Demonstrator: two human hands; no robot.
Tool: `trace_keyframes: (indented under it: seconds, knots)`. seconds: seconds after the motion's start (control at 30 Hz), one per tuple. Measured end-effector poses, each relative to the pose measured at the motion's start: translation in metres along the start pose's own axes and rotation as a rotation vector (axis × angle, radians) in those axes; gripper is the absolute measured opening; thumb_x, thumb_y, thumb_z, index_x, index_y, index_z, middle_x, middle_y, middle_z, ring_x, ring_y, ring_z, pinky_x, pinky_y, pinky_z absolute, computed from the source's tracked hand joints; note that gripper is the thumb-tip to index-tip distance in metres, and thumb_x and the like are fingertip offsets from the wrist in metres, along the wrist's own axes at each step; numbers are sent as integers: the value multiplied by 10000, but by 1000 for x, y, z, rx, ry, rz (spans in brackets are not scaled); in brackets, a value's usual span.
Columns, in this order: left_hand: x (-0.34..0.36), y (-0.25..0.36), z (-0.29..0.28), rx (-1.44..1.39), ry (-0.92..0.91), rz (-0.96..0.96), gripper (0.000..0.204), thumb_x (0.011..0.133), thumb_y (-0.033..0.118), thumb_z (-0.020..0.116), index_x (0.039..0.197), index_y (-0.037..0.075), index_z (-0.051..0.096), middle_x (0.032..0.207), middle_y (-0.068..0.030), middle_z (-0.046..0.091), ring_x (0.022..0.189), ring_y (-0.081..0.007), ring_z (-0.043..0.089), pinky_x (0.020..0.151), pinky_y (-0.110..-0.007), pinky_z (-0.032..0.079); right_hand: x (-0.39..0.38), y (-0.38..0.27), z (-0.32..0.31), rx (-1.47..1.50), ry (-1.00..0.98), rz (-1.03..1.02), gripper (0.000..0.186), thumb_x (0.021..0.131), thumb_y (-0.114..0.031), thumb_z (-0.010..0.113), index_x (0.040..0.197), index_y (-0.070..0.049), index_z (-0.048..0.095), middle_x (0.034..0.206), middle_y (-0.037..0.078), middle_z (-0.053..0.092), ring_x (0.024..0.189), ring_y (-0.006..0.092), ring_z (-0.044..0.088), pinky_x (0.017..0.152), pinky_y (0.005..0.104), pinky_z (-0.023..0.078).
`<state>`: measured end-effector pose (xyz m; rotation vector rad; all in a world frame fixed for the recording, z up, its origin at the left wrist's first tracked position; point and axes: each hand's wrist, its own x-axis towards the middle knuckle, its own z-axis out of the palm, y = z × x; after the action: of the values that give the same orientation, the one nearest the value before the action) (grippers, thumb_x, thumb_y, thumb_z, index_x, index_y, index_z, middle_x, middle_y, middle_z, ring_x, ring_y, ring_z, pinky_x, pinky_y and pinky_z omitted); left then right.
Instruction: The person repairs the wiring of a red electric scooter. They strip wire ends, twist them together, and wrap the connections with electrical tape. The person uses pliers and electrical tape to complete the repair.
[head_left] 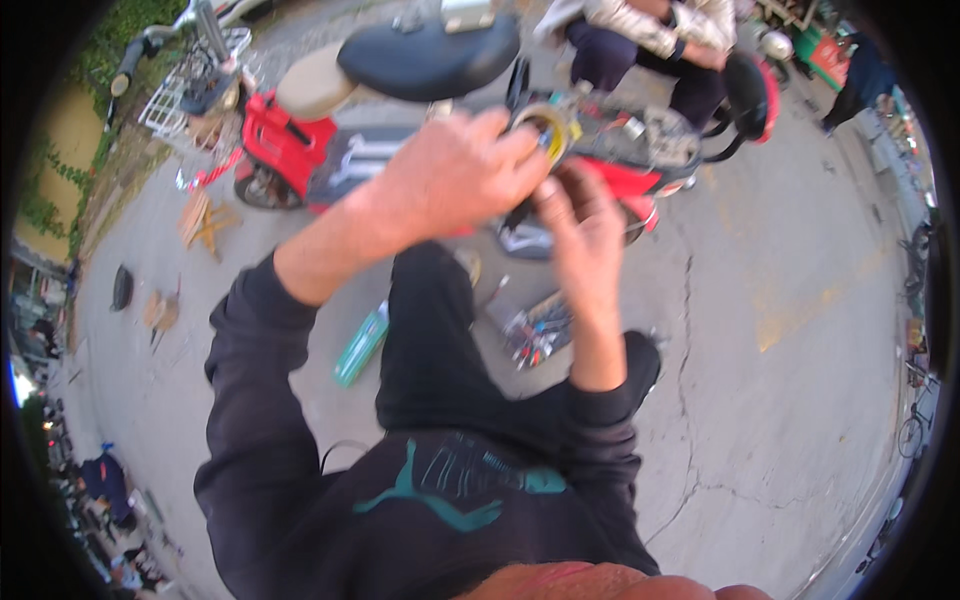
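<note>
Both my hands are raised together in front of a red scooter (290, 140). My left hand (455, 170) is closed, its fingers against a yellow-rimmed roll of tape (556, 138). Close below the roll, my right hand (585, 225) has its thumb and fingers pinched together near the left fingertips. What the right fingers grip is hidden and blurred; something dark shows between the hands. Behind them lies the scooter's opened rear body (650, 135), with its inner parts exposed. The dark seat (430, 60) is to the left of that.
A teal tube-shaped container (362, 345) lies by my leg. A tray of small tools and parts (540, 330) is on the ground between my knees. A small wooden stool (205, 222) stands at left. Another person (650, 40) sits behind the scooter. Cracks (687, 330) run through the pavement.
</note>
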<state>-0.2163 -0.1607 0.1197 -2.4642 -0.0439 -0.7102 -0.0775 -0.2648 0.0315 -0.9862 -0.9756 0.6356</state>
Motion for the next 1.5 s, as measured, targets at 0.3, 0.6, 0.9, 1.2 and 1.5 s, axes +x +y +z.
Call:
trace_keyframes:
  seconds: [0.3,0.6,0.9,1.2,1.5]
  knots:
    - [-17,6,23,-98,-309,-44,140,789,217,704,846,91,682,773,-35,619,729,-218,675,573,-361,540,-10,47,8,54,-14,196,281,1011,-151,662,1161,86,681,1000,82,728,945,100,654,863,264,522]
    - [-84,60,49,-408,-497,-281,155,807,172,679,853,30,716,814,-145,727,752,-310,737,595,-415,567,-64,83,1,-443,-139,317,239,1034,-136,588,1063,69,709,820,74,733,729,100,679,651,239,497]
    - [-111,70,21,-926,19,-213,174,809,199,741,942,91,707,828,-35,648,627,-227,587,572,-368,520,-54,158,-72,-784,175,271,277,942,-204,674,965,63,746,799,94,744,628,101,624,548,254,477]
    - [-304,-53,193,-383,-134,-1162,283,920,285,710,1055,38,744,1147,-106,664,1000,-311,680,836,-421,543,-77,116,-131,-379,81,571,321,1039,-136,552,1292,47,630,1113,131,726,988,171,690,901,303,515]
    - [-319,-94,350,-388,-396,-1251,258,946,320,645,1072,106,713,1074,-155,676,1030,-378,643,849,-488,523,-99,148,-87,-522,251,482,354,1029,-61,543,1362,44,601,1000,84,752,918,88,648,762,241,478]
